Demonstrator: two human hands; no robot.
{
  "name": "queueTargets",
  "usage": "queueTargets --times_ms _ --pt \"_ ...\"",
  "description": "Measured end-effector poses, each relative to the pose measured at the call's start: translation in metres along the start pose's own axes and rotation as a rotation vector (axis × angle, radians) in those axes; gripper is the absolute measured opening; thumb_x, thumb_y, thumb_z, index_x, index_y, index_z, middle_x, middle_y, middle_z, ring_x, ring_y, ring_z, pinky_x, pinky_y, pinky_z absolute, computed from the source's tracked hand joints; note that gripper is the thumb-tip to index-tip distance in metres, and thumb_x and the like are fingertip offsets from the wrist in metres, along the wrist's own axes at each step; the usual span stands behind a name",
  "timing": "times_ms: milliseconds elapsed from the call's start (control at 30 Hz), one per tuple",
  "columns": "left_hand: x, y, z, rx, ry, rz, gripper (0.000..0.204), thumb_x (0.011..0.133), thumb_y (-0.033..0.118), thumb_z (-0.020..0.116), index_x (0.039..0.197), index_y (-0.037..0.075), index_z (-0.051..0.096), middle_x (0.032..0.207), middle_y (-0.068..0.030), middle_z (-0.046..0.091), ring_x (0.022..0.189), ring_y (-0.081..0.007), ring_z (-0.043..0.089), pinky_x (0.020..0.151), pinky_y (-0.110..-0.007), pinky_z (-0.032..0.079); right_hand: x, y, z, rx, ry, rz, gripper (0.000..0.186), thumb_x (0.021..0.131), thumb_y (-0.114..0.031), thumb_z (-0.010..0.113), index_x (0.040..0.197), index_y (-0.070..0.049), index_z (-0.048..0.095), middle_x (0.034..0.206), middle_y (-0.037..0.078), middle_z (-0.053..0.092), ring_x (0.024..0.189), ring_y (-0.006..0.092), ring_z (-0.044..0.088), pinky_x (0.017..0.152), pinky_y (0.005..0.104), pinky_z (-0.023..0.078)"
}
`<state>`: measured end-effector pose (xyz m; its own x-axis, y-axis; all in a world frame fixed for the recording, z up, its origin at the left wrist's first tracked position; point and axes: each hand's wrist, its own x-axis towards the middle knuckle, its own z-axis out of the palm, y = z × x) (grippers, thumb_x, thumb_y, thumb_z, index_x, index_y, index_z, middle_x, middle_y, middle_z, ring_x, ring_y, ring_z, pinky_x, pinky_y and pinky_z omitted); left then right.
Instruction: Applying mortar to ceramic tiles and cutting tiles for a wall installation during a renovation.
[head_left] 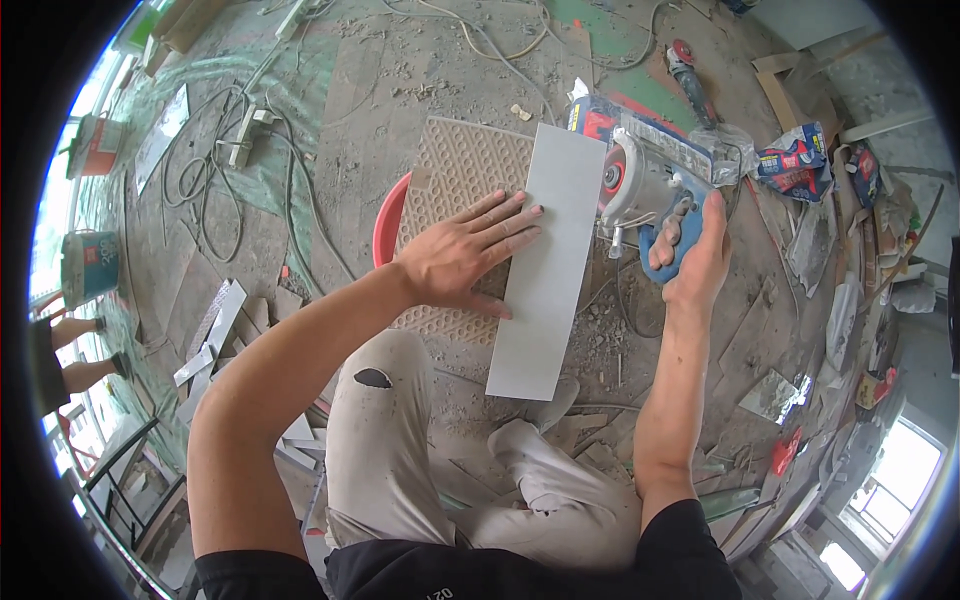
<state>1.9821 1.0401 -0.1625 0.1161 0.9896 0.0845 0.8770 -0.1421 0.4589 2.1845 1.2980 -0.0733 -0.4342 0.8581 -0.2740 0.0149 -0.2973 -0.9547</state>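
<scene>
My left hand (470, 250) lies flat with its fingers spread over a brown tile (470, 165) whose raised ring pattern faces up. Its fingertips reach the edge of a smooth white tile strip (548, 260), which lies lengthwise along the brown tile's right side. In my right hand (700, 250) is a handheld tile saw (655, 190) with a blue handle and a pale metal guard. The saw's disc with its red centre is beside the strip's right edge; whether it touches is hard to tell. Part of a red round object (388, 225) shows under the brown tile.
Bags (795, 160) and an angle grinder (690, 80) lie at the far right. Cables and a power strip (245, 135) are on the dusty floor at left. Tile offcuts (215, 330) pile near my left elbow. Another person's legs (85, 355) stand at far left.
</scene>
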Motion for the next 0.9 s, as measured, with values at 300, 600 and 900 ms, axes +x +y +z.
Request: queueTargets --times_ms 300,600,900 --pt "0.0 -0.001 0.002 -0.025 0.007 0.005 0.124 0.087 0.078 0.08 0.176 0.002 0.037 0.188 -0.0153 0.029 0.175 -0.0374 0.022 0.146 -0.051 0.016 0.011 0.005 -0.002 -0.02 -0.03 0.022 0.054 0.113 -0.061 0.06 0.103 -0.008 0.064 0.071 0.002 0.056 0.052 0.0152 0.052 0.048 0.0341 0.042" --pt "0.0 0.0 -0.003 -0.014 -0.011 -0.012 0.124 0.085 0.076 0.083 0.176 0.004 0.038 0.187 -0.0162 0.032 0.175 -0.0382 0.024 0.146 -0.052 0.017 0.028 0.007 -0.001 0.051 -0.068 -0.018 0.053 0.115 -0.054 0.064 0.101 -0.004 0.065 0.068 0.005 0.058 0.047 0.0154 0.051 0.043 0.0333 0.042" --pt "-0.001 0.005 -0.007 -0.007 0.008 0.022 0.125 0.084 0.072 0.087 0.176 0.003 0.037 0.185 -0.0204 0.035 0.174 -0.0434 0.025 0.144 -0.059 0.017 0.025 -0.007 -0.092 0.376 -0.063 0.148 0.072 0.114 -0.076 0.05 0.114 -0.006 0.067 0.072 -0.003 0.052 0.053 0.0119 0.048 0.05 0.0318 0.038"
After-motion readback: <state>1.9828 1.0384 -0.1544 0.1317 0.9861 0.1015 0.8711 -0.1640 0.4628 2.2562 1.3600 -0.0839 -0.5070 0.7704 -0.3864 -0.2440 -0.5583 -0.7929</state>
